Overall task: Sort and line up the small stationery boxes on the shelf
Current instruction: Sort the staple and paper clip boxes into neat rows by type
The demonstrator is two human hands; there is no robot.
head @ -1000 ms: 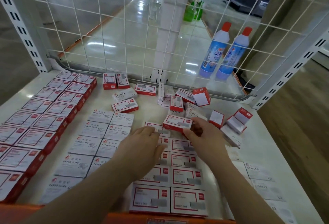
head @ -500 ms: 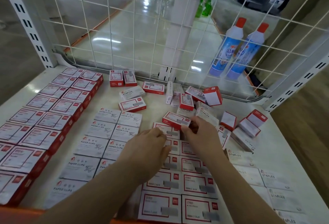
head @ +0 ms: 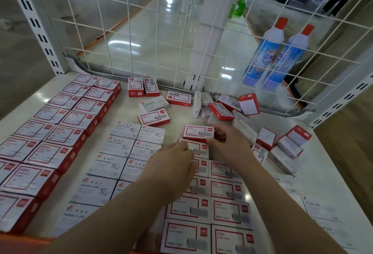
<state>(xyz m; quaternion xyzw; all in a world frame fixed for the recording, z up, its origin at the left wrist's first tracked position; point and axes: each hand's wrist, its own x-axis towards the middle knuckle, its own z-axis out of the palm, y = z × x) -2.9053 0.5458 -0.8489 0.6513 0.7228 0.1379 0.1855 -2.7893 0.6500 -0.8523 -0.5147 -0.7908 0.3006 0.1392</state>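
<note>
We hold a red-and-white staple box [head: 198, 133] in our right hand [head: 229, 146], fingers and thumb pinching its right end, just above the far end of the red-and-white column [head: 210, 199] in front of us. Our left hand [head: 170, 165] rests knuckles-up on the top boxes of that column, fingers curled down onto them; whether it grips one or only steadies the row, we cannot tell.

These look like small cardboard cartons: light for their size if empty, but packed staples would give them a dense little heft. The card is stiff with crisp corners and the printed faces look glossy, so we judge a pinch across the short ends, or thumb and fingers on the two long sides, safer than a flat press from above. Squeezing hard could dent a flap.

All the boxes appear closed, so their contents stay hidden; only the lettering speaks. The white paper clip boxes [head: 123, 150] sit in two neat columns, larger red boxes [head: 50, 132] line the left of the shelf [head: 314, 165], white staples boxes [head: 319, 211] run down the right, and a loose heap [head: 232, 110] by the wire mesh [head: 141, 37] still waits, some tipped on edge.
</note>
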